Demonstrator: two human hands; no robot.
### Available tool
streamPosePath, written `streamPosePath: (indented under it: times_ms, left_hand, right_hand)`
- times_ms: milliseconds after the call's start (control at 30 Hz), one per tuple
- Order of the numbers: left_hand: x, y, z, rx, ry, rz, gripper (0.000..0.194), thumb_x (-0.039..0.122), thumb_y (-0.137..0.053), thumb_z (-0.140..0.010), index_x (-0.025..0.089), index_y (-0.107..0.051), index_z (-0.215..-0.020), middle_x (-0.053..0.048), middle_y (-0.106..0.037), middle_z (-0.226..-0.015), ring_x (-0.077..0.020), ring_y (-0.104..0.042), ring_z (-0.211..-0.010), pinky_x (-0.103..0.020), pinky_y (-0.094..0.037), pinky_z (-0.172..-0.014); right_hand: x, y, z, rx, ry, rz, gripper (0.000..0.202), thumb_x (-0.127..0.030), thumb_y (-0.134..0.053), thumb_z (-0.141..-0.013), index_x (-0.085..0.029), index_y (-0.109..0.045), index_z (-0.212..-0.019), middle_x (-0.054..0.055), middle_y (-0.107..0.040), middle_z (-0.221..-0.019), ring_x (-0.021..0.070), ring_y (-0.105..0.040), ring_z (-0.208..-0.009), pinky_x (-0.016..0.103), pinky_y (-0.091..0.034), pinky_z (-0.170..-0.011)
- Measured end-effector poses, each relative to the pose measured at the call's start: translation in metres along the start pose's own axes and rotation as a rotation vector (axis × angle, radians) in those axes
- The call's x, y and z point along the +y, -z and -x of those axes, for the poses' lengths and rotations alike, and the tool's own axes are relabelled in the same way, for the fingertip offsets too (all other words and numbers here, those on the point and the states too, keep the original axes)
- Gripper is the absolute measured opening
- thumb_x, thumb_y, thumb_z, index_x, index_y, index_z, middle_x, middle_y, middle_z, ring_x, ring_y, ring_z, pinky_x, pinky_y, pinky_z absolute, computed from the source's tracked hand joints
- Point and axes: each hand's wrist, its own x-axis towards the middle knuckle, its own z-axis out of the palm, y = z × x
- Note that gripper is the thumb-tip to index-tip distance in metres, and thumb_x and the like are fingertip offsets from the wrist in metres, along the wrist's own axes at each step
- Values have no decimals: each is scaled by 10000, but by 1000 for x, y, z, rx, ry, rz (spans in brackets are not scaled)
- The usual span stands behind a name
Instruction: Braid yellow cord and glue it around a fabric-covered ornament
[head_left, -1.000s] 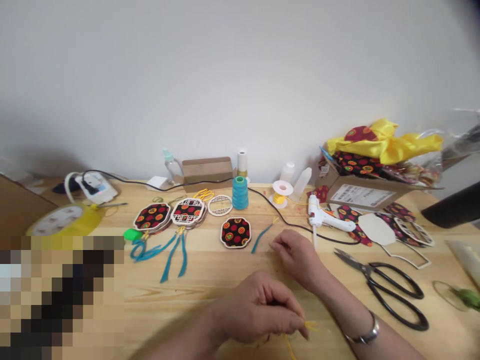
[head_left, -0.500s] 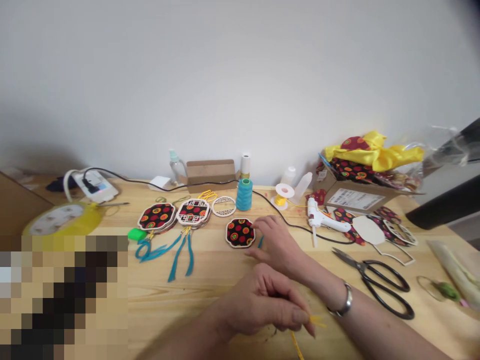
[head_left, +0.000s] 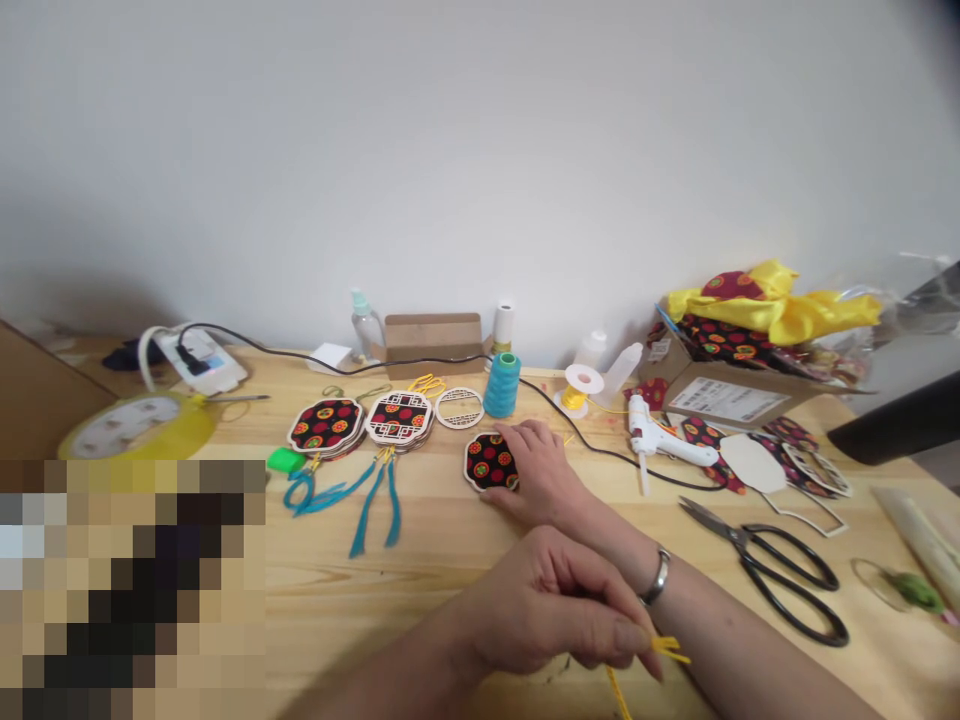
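Note:
Nearest the camera, my left hand (head_left: 570, 605) pinches a yellow cord (head_left: 671, 647) between thumb and fingers; its short ends stick out to the right and a length hangs below. Farther up the table, my right hand (head_left: 538, 465), with a silver bracelet (head_left: 660, 576) on its wrist, grips a fabric-covered panel (head_left: 489, 462). The panel is dark with red and orange flowers and has a pale scalloped rim. My fingers are at its far edge and my thumb at its near edge, so its right part is hidden.
Left of the panel lie stacked panels (head_left: 324, 425) with teal tassels (head_left: 394, 505), beside a lattice ring (head_left: 460, 408). A teal thread cone (head_left: 502, 386) stands behind. On the right are a glue gun (head_left: 667, 440), black-handled scissors (head_left: 787, 570) and a box of fabric (head_left: 731, 395).
My right hand has moved onto the panel and now grips it, covering its right side. The left hand keeps its pinch on the yellow cord. The whole view has shifted slightly.

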Motion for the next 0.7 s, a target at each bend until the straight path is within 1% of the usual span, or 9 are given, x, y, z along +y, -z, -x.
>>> streamPosePath:
  times_ms: [100,233,367,433,500,567,633,700]
  left_hand:
    - [0,1,0,9,1,3,123,237,-691,-659,132,-733,-709,-4,-548,-523,-39,-408,-439,-167,-284,-415]
    - [-1,0,0,17,-12,10,125,235,-688,-659,124,-730,-697,-5,-544,-514,-38,-396,-429,-168,-275,-406]
    - [-3,1,-2,15,-18,-1,100,211,-679,-662,130,-728,-695,-13,-574,-543,-37,-414,-434,-163,-288,-406]
    - [-5,3,-3,32,-14,0,95,206,-682,-655,129,-725,-688,-21,-594,-565,-39,-431,-438,-163,-301,-409]
    - [-6,5,-3,56,-18,19,103,215,-692,-640,125,-722,-680,-25,-593,-558,-44,-436,-434,-166,-305,-407]
    - [-4,6,-3,82,-41,48,114,227,-699,-630,118,-716,-662,-15,-563,-515,-43,-420,-416,-168,-286,-393]
    - [-2,8,-2,106,-81,84,122,233,-698,-627,113,-707,-634,-7,-534,-488,-37,-392,-397,-166,-246,-370]
    - [1,10,-1,125,-128,134,120,230,-691,-629,110,-698,-624,-11,-532,-497,-30,-367,-392,-161,-207,-356]
  right_hand:
    - [1,-1,0,8,8,-4,692,-430,-668,-623,-150,-419,-1204,118,-513,-1127,271,-386,-1044,411,-333,-867]
    - [2,-1,1,27,7,10,724,-450,-668,-617,-134,-409,-1214,126,-516,-1102,271,-394,-1026,415,-339,-857]
    - [2,-3,1,40,-5,16,730,-460,-663,-613,-129,-408,-1211,132,-520,-1086,269,-403,-1009,414,-352,-843]
    - [2,-1,0,48,-6,18,749,-479,-660,-607,-115,-410,-1212,138,-522,-1075,270,-409,-1000,414,-358,-844]
    - [4,6,2,63,-1,31,777,-497,-662,-596,-108,-408,-1219,146,-521,-1080,275,-412,-1002,425,-358,-853]
    - [9,17,9,89,7,55,800,-499,-670,-583,-115,-400,-1231,153,-518,-1104,285,-411,-1017,445,-354,-865]
    - [15,31,23,117,5,79,795,-481,-668,-594,-120,-388,-1245,160,-518,-1127,301,-406,-1044,463,-352,-869]
    - [22,43,42,131,-18,97,729,-446,-636,-648,-118,-386,-1249,163,-518,-1134,303,-407,-1061,468,-357,-871]
